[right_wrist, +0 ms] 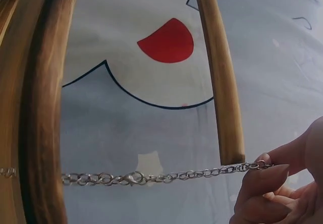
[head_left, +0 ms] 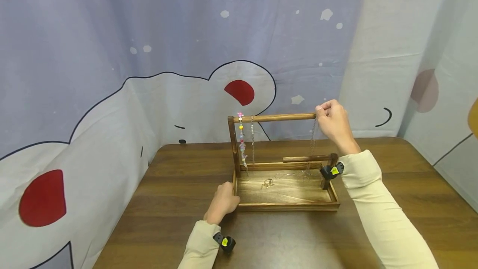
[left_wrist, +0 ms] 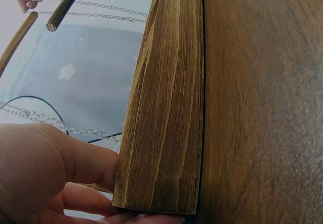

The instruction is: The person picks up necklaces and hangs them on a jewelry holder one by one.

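Observation:
A wooden jewelry stand [head_left: 287,207] has a tray base, a long upper rod [head_left: 280,117] and a shorter lower rod [head_left: 304,158]. My left hand [head_left: 223,199] grips the tray's front left corner, thumb on one side and fingers round the end in the left wrist view. At the free right end of the upper rod, my right hand [head_left: 333,123] pinches a silver chain necklace [right_wrist: 176,175] between thumb and fingertips. A small lobster clasp [right_wrist: 133,178] shows on the chain, which hangs down toward the tray.
From the upper rod's left part hang a colorful beaded strand [head_left: 242,140] and a thinner chain with pale beads [head_left: 252,136]. Small rings [head_left: 267,183] lie inside the tray. The stand sits on a brown wooden table [head_left: 179,186], with a printed curtain [head_left: 179,32] behind it.

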Demonstrator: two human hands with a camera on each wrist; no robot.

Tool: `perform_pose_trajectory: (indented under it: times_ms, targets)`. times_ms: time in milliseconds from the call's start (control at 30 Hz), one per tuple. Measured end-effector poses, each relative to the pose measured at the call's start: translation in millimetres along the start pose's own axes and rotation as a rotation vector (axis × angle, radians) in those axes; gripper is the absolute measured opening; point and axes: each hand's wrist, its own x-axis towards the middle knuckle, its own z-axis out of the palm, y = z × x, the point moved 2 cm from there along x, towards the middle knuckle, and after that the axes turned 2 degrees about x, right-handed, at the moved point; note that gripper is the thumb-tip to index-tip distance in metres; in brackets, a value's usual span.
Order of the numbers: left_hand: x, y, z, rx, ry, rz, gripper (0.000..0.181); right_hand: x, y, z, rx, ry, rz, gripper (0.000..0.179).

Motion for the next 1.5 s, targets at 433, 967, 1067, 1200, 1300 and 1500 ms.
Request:
perform_pose_trajectory:
  times_ms: [433,967,1067,1200,1300,1500]
  targets:
    - [-0.7,0.8,0.1,0.002,-0.005,-0.009,0.024,11.4,0,0,-0.040,-0.064,0.017,0.027]
    - [-0.9,1.7,0.0,0.000,-0.005,-0.012,0.021,8.5,-11,5,-0.113,-0.031,-0.028,0.023]
    - [-1.0,1.5,0.3,0.001,-0.010,-0.015,0.023,7.3,-14,8,-0.122,-0.037,-0.045,0.023]
    - [-1.3,1.4,0.4,0.003,-0.003,-0.009,0.018,5.4,-18,12,-0.125,-0.043,-0.071,0.022]
    - [-1.8,1.3,0.5,-0.004,-0.006,-0.012,0.016,3.8,-20,15,-0.128,-0.046,-0.078,0.022]
    - [-1.8,1.3,-0.1,0.001,-0.008,-0.032,0.017,1.7,-28,21,-0.118,-0.072,-0.063,0.021]
